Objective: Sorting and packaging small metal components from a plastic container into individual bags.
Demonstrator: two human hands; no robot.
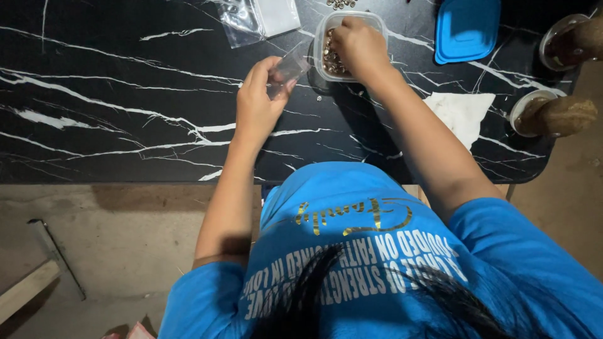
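My left hand holds a small clear plastic bag pinched between thumb and fingers above the black marble-pattern table. My right hand reaches into a clear plastic container of small metallic pieces, fingers curled down among them. I cannot tell whether the fingers grip any piece. The two hands are a short distance apart, with the container just right of the bag.
A blue lid lies at the far right. Clear plastic bags lie at the top edge. A white tissue rests near the front right. Two round containers stand at the right edge. Concrete floor lies below.
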